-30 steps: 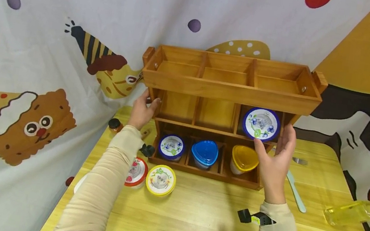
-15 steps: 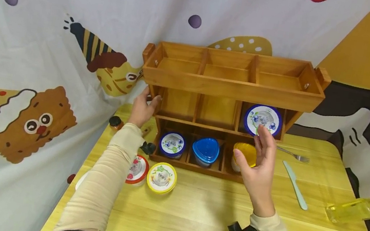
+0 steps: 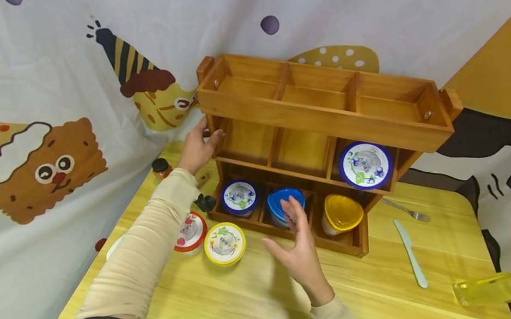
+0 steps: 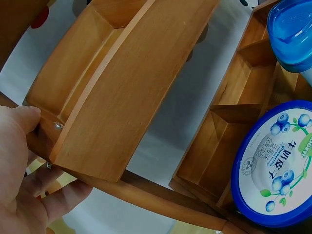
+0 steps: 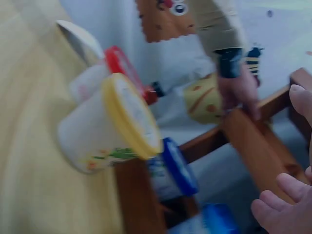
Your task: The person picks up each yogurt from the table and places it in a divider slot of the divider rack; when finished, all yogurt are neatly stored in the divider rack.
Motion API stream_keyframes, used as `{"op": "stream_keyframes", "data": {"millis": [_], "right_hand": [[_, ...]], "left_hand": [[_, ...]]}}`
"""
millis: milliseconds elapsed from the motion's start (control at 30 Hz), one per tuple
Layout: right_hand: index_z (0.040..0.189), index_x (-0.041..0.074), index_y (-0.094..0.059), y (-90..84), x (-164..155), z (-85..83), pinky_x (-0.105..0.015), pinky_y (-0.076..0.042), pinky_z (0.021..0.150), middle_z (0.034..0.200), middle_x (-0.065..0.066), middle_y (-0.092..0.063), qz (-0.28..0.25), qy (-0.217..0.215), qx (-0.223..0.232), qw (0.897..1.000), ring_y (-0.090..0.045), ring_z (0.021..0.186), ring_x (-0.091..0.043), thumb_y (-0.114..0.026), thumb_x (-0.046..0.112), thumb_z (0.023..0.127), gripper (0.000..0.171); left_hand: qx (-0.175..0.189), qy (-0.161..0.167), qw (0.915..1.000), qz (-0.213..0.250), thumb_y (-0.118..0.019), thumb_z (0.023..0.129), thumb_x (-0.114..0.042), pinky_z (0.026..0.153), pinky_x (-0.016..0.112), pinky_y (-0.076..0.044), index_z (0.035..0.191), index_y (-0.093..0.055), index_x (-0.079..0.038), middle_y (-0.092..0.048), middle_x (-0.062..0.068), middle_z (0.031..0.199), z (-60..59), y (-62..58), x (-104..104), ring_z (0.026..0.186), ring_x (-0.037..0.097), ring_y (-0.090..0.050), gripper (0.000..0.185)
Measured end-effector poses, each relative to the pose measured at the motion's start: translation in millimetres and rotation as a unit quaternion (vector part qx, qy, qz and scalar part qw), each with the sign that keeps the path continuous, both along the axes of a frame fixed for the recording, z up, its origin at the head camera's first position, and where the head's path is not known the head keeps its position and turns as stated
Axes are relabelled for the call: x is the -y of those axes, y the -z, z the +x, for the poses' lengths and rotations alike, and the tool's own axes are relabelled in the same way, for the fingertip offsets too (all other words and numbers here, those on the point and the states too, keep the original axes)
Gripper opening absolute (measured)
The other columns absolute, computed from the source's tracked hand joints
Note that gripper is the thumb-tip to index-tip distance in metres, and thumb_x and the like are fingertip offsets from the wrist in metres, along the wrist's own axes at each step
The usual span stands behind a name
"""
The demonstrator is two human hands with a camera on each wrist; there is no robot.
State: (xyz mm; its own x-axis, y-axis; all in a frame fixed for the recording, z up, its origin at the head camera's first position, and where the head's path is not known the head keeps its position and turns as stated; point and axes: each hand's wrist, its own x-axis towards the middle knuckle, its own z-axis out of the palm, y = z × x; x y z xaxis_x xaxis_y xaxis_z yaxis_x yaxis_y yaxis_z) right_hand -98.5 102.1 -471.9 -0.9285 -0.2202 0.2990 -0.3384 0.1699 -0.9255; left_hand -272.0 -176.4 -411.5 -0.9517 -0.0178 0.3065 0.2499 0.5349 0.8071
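Note:
A wooden three-tier rack (image 3: 323, 121) stands at the back of the table. My left hand (image 3: 198, 145) grips its left side, thumb and fingers around the side post in the left wrist view. My right hand (image 3: 299, 249) holds nothing; its fingers are spread in front of the rack, overlapping the blue-lidded cup (image 3: 279, 201). A tub with a blueberry lid (image 3: 366, 165) sits in the middle tier's right compartment. The bottom tier holds another blueberry tub (image 3: 240, 197) and a yellow-lidded cup (image 3: 342, 214). Before the rack stand a yellow-rimmed tub (image 3: 225, 244) and a red-rimmed tub (image 3: 190, 232).
To the right of the rack lie a fork (image 3: 408, 210) and a pale green knife (image 3: 411, 254). A bottle of yellow liquid (image 3: 499, 288) is near the table's right edge. A small dark-capped jar (image 3: 161, 168) stands at the left. A printed curtain (image 3: 169, 9) hangs behind.
My right hand has left the blueberry tub in the middle tier and moved left and down across the rack's front. The left hand stays on the side post.

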Motion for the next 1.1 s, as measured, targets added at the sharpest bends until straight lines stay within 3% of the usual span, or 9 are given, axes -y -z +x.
{"op": "stream_keyframes", "data": {"millis": [100,233,467,667,900,1100], "right_hand": [[0.157,0.018,-0.018,14.4,6,1.1,-0.054,-0.032,0.115,0.155,-0.013,-0.037,0.008,-0.012,0.029,0.999,-0.036,0.143,-0.034,-0.079,0.010,0.083,0.096],[0.157,0.015,-0.019,27.9,14,2.7,-0.053,-0.032,0.116,0.154,-0.015,-0.038,0.017,-0.018,0.059,0.998,-0.036,0.143,-0.036,-0.081,0.012,0.081,0.098],[0.154,0.003,-0.022,32.8,29,9.4,-0.056,-0.030,0.116,0.153,-0.025,-0.036,0.035,-0.039,0.111,0.992,-0.035,0.143,-0.040,-0.082,0.011,0.080,0.096],[0.155,0.009,-0.023,75.6,39,3.3,-0.055,-0.033,0.115,0.154,-0.019,-0.037,0.060,-0.057,0.105,0.991,-0.037,0.143,-0.033,-0.086,0.022,0.076,0.101],[0.157,0.015,-0.017,95.0,54,5.9,-0.056,-0.030,0.116,0.156,-0.017,-0.032,0.102,-0.075,0.136,0.983,-0.035,0.143,-0.036,-0.085,0.034,0.077,0.107],[0.158,0.017,-0.013,102.8,65,7.8,-0.057,-0.023,0.120,0.163,-0.010,-0.019,0.118,-0.080,0.144,0.979,-0.020,0.150,-0.033,-0.085,0.033,0.076,0.111]], "left_hand": [[-0.003,-0.001,1.0000,0.000,-0.056,0.101,-0.023,0.093,0.048,-0.055,0.132,-0.053,-0.010,-0.062,0.016,0.128,-0.6,-0.5,-1,0.115,0.036,-0.063,0.034],[-0.006,0.003,1.0000,0.005,-0.056,0.101,-0.023,0.092,0.048,-0.055,0.132,-0.054,-0.011,-0.062,0.015,0.128,-1.0,-1.9,-2,0.115,0.036,-0.063,0.033],[-0.006,0.001,0.9999,0.010,-0.056,0.100,-0.023,0.090,0.048,-0.056,0.131,-0.054,-0.011,-0.063,0.016,0.127,-2.1,-0.9,-1,0.114,0.035,-0.063,0.033],[-0.004,0.000,1.0000,0.008,-0.056,0.101,-0.023,0.091,0.049,-0.055,0.132,-0.054,-0.011,-0.062,0.016,0.128,-2.2,-0.6,0,0.115,0.036,-0.063,0.033],[-0.008,-0.001,1.0000,0.006,-0.056,0.101,-0.022,0.093,0.048,-0.055,0.132,-0.054,-0.010,-0.062,0.015,0.130,-0.8,0.2,1,0.115,0.036,-0.063,0.034],[0.002,0.000,1.0000,0.005,-0.056,0.101,-0.024,0.093,0.048,-0.055,0.133,-0.053,-0.011,-0.062,0.015,0.130,0.6,-0.2,0,0.115,0.035,-0.063,0.035]]}}
